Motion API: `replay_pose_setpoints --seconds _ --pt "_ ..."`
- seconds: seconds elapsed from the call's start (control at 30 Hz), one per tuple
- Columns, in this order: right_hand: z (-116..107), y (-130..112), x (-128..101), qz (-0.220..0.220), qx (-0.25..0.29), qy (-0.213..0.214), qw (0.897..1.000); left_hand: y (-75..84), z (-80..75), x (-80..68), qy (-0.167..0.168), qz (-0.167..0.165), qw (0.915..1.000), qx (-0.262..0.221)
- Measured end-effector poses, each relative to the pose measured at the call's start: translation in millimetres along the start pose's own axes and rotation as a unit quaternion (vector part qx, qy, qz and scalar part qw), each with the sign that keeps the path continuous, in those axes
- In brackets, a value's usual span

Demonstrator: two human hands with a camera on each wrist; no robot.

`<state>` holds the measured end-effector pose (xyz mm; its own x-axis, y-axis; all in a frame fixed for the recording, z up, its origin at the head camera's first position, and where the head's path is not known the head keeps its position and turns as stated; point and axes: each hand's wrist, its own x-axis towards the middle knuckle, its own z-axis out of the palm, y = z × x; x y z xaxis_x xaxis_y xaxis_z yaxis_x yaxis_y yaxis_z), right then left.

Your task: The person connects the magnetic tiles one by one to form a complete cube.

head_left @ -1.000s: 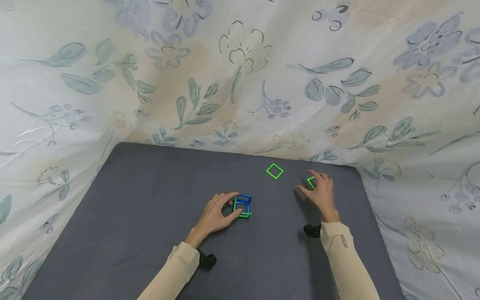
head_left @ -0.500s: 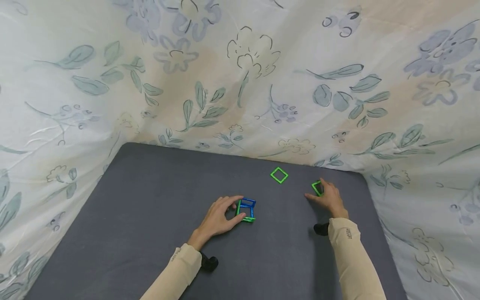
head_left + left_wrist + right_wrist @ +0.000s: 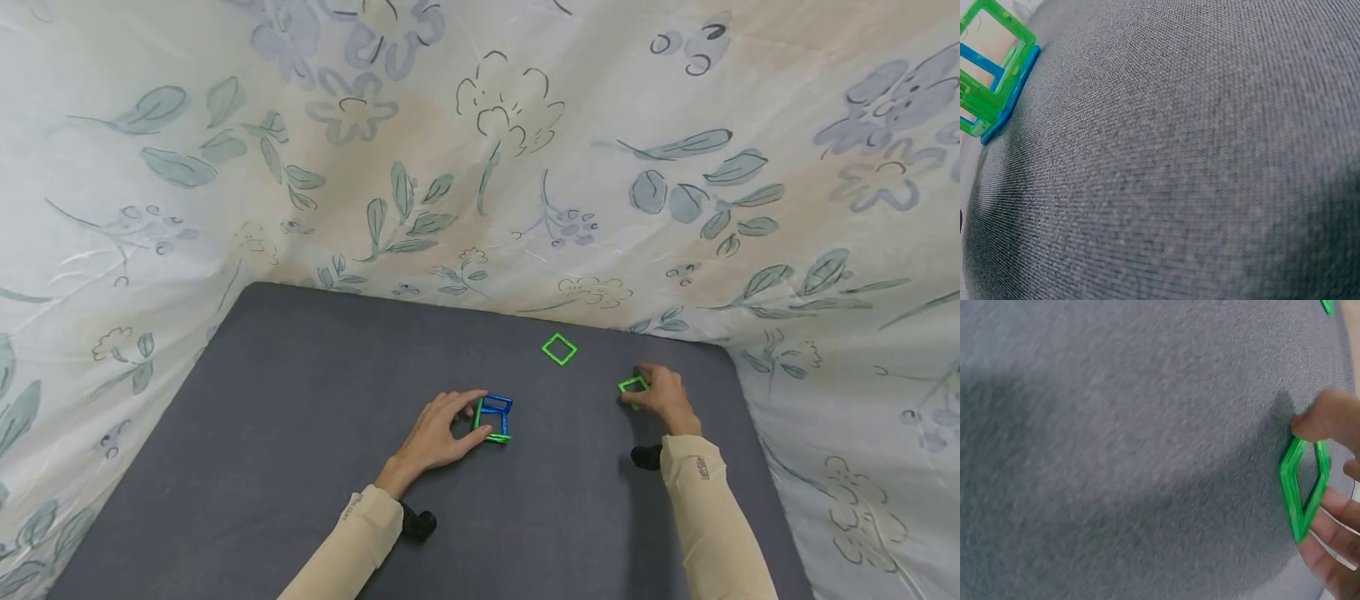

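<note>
On the dark grey tabletop (image 3: 300,433), near its middle: left hand (image 3: 435,433) curled round a small upright frame structure (image 3: 492,418) of blue and green square pieces, thumb and fingers steadying its near side; seen close in the left wrist view as green and blue frames (image 3: 994,75) joined edge to edge and standing on the cloth. Further right, close to the tabletop's far right corner: right hand (image 3: 663,398) pinching a single green square frame (image 3: 632,387), tilted up off the surface, thumb on one edge and fingers behind, plainly so in the right wrist view (image 3: 1302,487). Between the two hands, toward the back edge: one more loose green square (image 3: 558,349), lying flat, untouched, well apart from both. Judged to be mid-build: a piece just picked up, not yet joined. Next move likely to call for carrying the pinched frame across to the structure and lining an edge against an open side while keeping the structure steady. No containers in sight; floral sheet (image 3: 480,150) draped behind and around.
</note>
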<state>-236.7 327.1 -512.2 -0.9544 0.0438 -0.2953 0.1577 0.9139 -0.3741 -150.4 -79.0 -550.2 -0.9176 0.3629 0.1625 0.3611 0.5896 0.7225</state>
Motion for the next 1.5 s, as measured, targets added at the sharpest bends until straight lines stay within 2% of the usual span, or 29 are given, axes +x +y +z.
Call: replay_pose_setpoints --seconds 0.07,0.13,0.23,0.3,0.43,0.57,0.77,0.87,0.93,1.0,1.1,1.17,1.33,1.5 --pt "1.2 1.9 -1.3 -0.001 -0.002 -0.009 1.000 -0.1 1.2 -0.9 -0.003 -0.003 1.0000 0.001" --pt "3.6 3.0 -4.0 -0.018 0.003 0.000 1.000 -0.6 2.4 -1.7 -0.006 -0.006 1.0000 -0.001" --pt "8.2 2.0 -12.0 -0.064 0.044 0.047 0.996 -1.7 3.9 -2.3 -0.007 -0.006 1.0000 -0.002" --pt "12.6 -2.1 -20.5 -0.095 0.091 0.082 0.988 -2.3 4.5 -2.4 -0.006 -0.005 1.0000 -0.001" --pt "26.2 -17.5 -40.3 -0.149 0.190 0.119 0.963 -2.4 4.3 -2.3 0.002 0.001 1.0000 0.000" --pt "44.5 -39.7 -57.5 -0.210 0.258 0.120 0.935 -2.2 3.2 -1.5 0.003 0.001 1.0000 0.002" --pt "76.0 -72.5 -76.0 -0.304 0.333 0.097 0.887 -2.6 3.4 -0.3 0.002 -0.002 1.0000 0.007" --pt "90.4 -85.2 -82.1 -0.340 0.333 0.088 0.875 -1.7 3.7 -0.5 0.001 -0.002 0.9999 0.011" --pt "98.6 -92.0 -84.8 -0.355 0.318 0.081 0.875 -1.3 4.1 -0.6 0.003 -0.001 0.9999 0.013" --pt "106.2 -97.5 -86.6 -0.360 0.291 0.085 0.882 -1.2 4.3 -0.6 0.004 0.003 0.9999 0.016" --pt "114.8 -105.3 -87.1 -0.368 0.267 0.089 0.886 -2.1 4.0 -0.2 0.007 0.009 0.9998 0.016" --pt "117.7 -110.7 -88.2 -0.373 0.260 0.093 0.886 -2.9 3.7 0.1 0.006 0.010 0.9998 0.016" --pt "109.3 -126.2 -97.9 -0.383 0.271 0.077 0.880 -3.9 2.9 -0.2 0.007 0.007 0.9999 0.011" --pt "97.4 -134.4 -105.5 -0.379 0.283 0.050 0.880 -4.3 1.7 -0.1 0.003 0.004 0.9999 0.016"
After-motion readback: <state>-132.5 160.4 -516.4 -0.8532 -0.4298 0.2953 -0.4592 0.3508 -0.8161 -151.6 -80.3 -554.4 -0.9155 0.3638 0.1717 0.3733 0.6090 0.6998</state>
